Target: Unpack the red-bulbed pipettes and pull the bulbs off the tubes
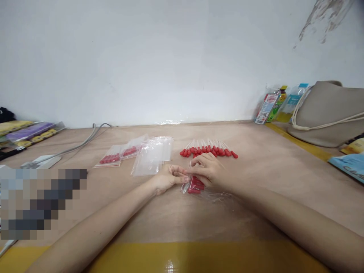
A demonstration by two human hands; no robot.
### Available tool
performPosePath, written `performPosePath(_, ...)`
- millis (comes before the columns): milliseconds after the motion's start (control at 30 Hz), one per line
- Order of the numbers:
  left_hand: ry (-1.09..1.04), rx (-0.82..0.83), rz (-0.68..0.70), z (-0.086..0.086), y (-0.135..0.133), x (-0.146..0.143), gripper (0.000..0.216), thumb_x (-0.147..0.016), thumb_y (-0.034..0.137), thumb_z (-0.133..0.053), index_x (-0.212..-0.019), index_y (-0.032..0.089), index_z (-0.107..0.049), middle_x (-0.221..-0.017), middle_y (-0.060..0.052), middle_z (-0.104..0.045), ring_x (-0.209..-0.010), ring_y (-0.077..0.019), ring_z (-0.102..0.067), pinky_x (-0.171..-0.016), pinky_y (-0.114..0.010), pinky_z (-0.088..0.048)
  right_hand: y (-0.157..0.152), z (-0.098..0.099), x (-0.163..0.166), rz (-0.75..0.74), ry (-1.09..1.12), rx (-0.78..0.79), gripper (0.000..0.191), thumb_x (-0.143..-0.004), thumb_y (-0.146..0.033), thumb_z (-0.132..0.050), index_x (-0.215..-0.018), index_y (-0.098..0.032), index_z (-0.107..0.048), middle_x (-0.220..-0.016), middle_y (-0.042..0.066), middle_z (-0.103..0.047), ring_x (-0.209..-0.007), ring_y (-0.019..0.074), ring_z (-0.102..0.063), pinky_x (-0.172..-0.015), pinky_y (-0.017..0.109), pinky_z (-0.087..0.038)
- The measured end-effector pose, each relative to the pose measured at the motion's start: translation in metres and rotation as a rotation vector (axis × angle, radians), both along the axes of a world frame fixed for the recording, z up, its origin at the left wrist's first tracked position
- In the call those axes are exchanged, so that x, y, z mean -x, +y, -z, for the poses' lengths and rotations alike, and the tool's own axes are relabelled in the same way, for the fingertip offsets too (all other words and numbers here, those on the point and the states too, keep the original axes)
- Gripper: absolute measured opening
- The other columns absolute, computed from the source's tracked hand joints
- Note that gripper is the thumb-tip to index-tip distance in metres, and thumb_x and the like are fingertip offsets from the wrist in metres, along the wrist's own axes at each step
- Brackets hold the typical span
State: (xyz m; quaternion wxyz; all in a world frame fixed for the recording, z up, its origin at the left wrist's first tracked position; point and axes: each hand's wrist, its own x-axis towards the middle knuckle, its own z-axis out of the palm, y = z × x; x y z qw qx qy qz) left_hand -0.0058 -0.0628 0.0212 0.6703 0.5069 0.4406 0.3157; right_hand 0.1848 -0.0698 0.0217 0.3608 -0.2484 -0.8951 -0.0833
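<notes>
Between my hands is a clear plastic bag [212, 196] with several red-tipped clear sticks [195, 185] at it, their red ends toward me and to the right. My left hand [169, 178] pinches the bag's left edge between thumb and fingers. From the right, my right hand [209, 170] comes over the top of the bag with bent fingers pressed together at its upper edge; the fingertips partly cover it. Just beyond my right hand lies a fanned pile of loose red-tipped sticks [213, 149], red ends facing me.
Left of the pile lie flat clear zip bags [149, 157] and filled bags of red-tipped sticks [110, 158]. A grey cable [82, 144] runs to a white power strip [45, 161]. Drink bottles [294, 102], a carton [267, 108] and a beige bag [332, 113] stand at right.
</notes>
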Motion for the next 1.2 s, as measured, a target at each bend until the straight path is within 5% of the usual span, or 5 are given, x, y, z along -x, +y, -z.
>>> performPosePath(367, 0.090, -0.018, 0.121, -0.005, -0.004, 0.001, 0.035, -0.046, 0.022, -0.082, -0.074, 0.009, -0.064, -0.063, -0.001, -0.066, -0.058, -0.0076, -0.058, -0.060, -0.020, -0.043, 0.002, -0.007, -0.001, -0.060, -0.127, -0.164, 0.019, -0.085, -0.015, -0.046, -0.080, -0.023, -0.062, -0.082, -0.001, -0.062, -0.077, 0.0124, -0.043, -0.074, 0.031, -0.028)
performPosePath(700, 0.138, -0.080, 0.148, -0.006, -0.007, -0.004, 0.033, -0.051, 0.030, -0.079, -0.071, 0.010, -0.063, -0.063, 0.000, -0.063, -0.057, -0.0079, -0.054, -0.058, -0.021, -0.040, 0.003, -0.003, 0.000, -0.014, -0.340, -0.149, 0.013, -0.083, -0.013, -0.042, -0.082, -0.017, -0.054, -0.080, 0.003, -0.057, -0.077, 0.0147, -0.041, -0.078, 0.034, -0.027)
performPosePath(1200, 0.199, -0.205, 0.171, -0.005, -0.010, -0.008, 0.035, -0.064, 0.046, -0.066, -0.063, 0.013, -0.052, -0.049, 0.006, -0.045, -0.045, -0.0052, -0.035, -0.046, -0.020, -0.025, 0.005, 0.006, 0.000, -0.060, -0.171, -0.178, 0.019, -0.086, -0.013, -0.042, -0.085, -0.022, -0.059, -0.071, -0.001, -0.061, -0.075, 0.0119, -0.047, -0.083, 0.035, -0.029)
